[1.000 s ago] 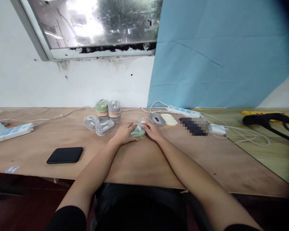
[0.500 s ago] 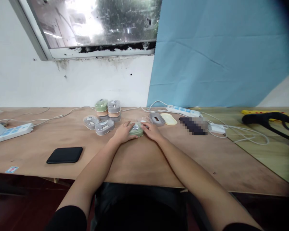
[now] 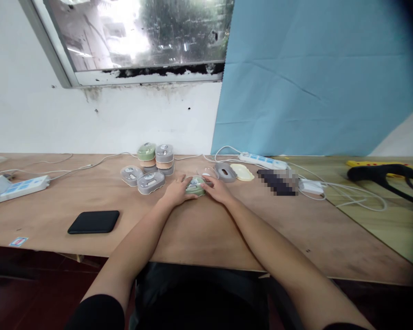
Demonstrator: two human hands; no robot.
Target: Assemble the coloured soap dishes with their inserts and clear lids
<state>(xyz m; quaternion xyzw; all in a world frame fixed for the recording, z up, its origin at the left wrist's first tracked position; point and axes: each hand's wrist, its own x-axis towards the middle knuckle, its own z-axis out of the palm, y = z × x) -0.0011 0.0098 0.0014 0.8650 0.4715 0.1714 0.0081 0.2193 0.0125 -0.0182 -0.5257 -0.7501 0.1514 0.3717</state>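
Note:
A small green case with a clear lid (image 3: 195, 185) lies on the wooden table (image 3: 199, 229), held between both hands. My left hand (image 3: 176, 191) curls round its left side and my right hand (image 3: 217, 190) presses its right side. Just left of them lie two grey cases (image 3: 142, 178), and behind those stand two short stacks of green, orange and grey cases (image 3: 155, 158). Behind my right hand lie a grey lid (image 3: 226, 171) and a cream insert (image 3: 242, 172).
A black phone (image 3: 93, 222) lies at the front left. White power strips sit at the far left (image 3: 16, 188) and at the back (image 3: 263, 161), with white cables and a charger (image 3: 311, 186) to the right. A black and yellow object (image 3: 387, 170) lies far right.
Both hands have slid the green case slightly away from me across the table. The view has shifted a little.

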